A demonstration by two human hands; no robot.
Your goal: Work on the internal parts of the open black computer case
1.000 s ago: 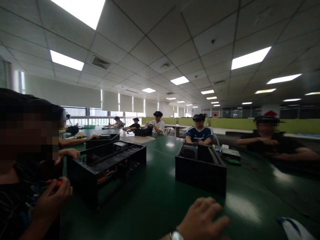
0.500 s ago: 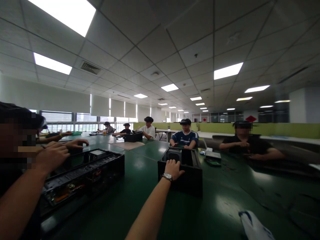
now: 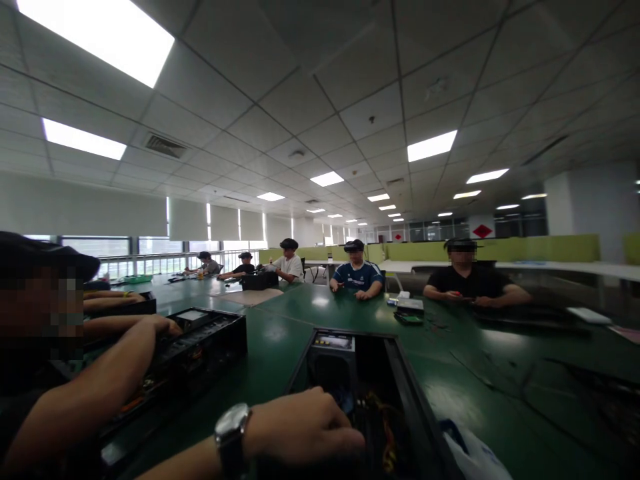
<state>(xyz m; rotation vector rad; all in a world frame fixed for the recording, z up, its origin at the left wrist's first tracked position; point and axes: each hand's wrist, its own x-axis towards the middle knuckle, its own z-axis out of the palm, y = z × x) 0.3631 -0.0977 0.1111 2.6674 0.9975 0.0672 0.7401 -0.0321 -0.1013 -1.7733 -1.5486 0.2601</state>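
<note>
My left hand (image 3: 305, 427), with a watch (image 3: 233, 427) on the wrist, is curled over the near end of a black open computer case (image 3: 415, 400). Its fingertips are hidden beneath the hand. Inside the case, a boxy power supply (image 3: 333, 360) fills the far left part. Bundled yellow and dark wires (image 3: 387, 433) lie to its right. My right hand is out of the picture.
On my left, a co-worker's arm (image 3: 120, 360) reaches into another open computer case (image 3: 225, 340). White-and-blue plastic (image 3: 473, 453) lies right of my case. Small electronic parts (image 3: 410, 310) and a cable (image 3: 490, 383) rest on the green table (image 3: 280, 320). Several people sit around it.
The computer case has come much nearer to me, with my left hand still at its near end. My view has shifted a little to the right. The left co-worker's arm has lowered into their case.
</note>
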